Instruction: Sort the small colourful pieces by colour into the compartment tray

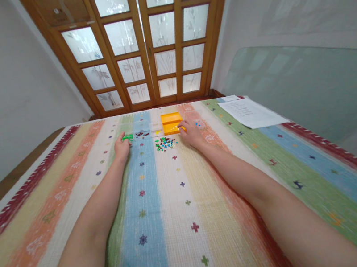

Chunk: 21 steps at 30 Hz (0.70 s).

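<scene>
My left hand (122,148) is at the left end of a row of clear boxes, its thumb and fingers around the corner of the clear box with green pieces (127,137). At the orange box (171,118), whose lid stands open, my right hand (191,133) has its fingers bent together over the right side. Small white pieces (174,128) lie in that box. Whatever the right fingertips pinch is too small to make out. Between my hands, a loose pile of mixed small pieces (165,143), green, blue, dark and pale, lies on the cloth.
Along the same row are dark brown pieces (142,134), yellow pieces (157,132) and blue pieces (198,124). A printed paper sheet (251,113) lies at the back right on the striped tablecloth (175,224). Beyond the table stand wooden glass doors (148,52).
</scene>
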Tool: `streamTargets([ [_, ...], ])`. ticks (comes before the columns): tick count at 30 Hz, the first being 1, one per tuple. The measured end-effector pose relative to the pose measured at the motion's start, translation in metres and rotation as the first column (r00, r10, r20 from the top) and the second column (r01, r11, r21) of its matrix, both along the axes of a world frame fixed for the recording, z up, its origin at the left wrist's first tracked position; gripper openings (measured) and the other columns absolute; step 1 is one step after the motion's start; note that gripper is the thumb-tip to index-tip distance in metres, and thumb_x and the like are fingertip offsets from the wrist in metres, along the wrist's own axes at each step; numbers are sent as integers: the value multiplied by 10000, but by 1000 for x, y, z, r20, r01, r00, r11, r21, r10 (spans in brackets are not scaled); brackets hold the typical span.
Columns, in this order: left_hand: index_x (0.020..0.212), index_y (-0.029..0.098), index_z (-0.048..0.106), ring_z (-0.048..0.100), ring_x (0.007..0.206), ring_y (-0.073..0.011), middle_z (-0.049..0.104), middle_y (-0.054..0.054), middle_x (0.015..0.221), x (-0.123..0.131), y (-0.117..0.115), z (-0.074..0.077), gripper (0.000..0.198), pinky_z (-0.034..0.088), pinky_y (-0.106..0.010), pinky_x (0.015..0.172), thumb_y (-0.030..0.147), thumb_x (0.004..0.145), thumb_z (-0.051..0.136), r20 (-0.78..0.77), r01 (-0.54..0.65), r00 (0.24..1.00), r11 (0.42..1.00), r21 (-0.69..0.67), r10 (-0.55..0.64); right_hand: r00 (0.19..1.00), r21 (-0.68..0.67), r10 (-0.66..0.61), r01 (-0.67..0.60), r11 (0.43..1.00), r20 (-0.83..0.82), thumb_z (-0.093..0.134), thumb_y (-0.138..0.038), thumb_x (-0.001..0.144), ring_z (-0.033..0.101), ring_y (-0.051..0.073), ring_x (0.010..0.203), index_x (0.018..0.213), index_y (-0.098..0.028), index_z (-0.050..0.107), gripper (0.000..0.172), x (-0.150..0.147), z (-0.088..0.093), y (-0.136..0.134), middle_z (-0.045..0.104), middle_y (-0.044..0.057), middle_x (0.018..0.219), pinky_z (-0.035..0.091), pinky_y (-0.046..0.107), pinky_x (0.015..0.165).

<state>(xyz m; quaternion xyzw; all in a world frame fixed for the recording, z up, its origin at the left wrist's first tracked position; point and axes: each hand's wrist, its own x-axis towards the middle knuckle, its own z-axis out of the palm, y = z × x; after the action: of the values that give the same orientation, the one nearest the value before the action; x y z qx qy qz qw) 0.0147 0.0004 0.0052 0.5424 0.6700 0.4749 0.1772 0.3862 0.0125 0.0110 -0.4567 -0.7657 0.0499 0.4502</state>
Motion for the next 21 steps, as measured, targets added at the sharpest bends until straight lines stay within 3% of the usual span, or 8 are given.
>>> streamTargets([
  [3,1355,169,684,699,969,-235,755,-99,1149,5,-4,0,557,535,-415,1019,176,825,513,-128,20,992,998,62,-12,1000,-9,3,-3,1000,-2,532,-160,917,617,309,1107,1005,-228,721,219,0,0,0,696,119,1112,494,476,1021],
  [5,1225,199,744,681,1101,-252,741,-88,1224,12,-8,1,458,518,-429,1077,163,840,499,-260,160,957,982,99,-130,1000,-11,9,-9,1000,-7,529,-154,912,615,308,1114,1002,-228,722,226,0,-1,0,695,117,1113,492,478,1022],
  [9,1145,217,773,657,1206,-250,729,-73,1270,35,-20,8,389,509,-430,1113,168,877,495,-476,491,780,869,64,-406,1000,-8,17,-17,1000,-14,529,-152,911,616,304,1116,1002,-233,722,228,0,-2,2,695,112,1113,492,476,1025],
  [12,1160,234,784,672,1187,-237,729,-63,1276,53,-31,13,391,528,-408,1093,173,898,500,-564,637,627,770,-26,-537,1000,3,20,-20,1000,-6,533,-154,918,619,303,1112,998,-230,723,219,1,-2,2,697,116,1110,494,472,1025],
  [16,1197,250,789,684,1172,-235,735,-58,1277,65,-38,17,388,536,-400,1077,203,939,501,-649,688,495,717,-114,-578,1000,2,27,-27,1000,9,537,-161,924,622,299,1114,1007,-231,724,216,1,-2,2,694,115,1117,500,467,1023],
  [21,1276,267,762,665,1232,-243,732,-55,1321,66,-38,18,409,519,-414,1103,209,974,491,-700,687,425,708,-164,-574,1000,-3,25,-25,1000,11,541,-170,931,623,302,1112,1006,-235,724,209,1,-3,1,693,116,1121,501,470,1019],
])
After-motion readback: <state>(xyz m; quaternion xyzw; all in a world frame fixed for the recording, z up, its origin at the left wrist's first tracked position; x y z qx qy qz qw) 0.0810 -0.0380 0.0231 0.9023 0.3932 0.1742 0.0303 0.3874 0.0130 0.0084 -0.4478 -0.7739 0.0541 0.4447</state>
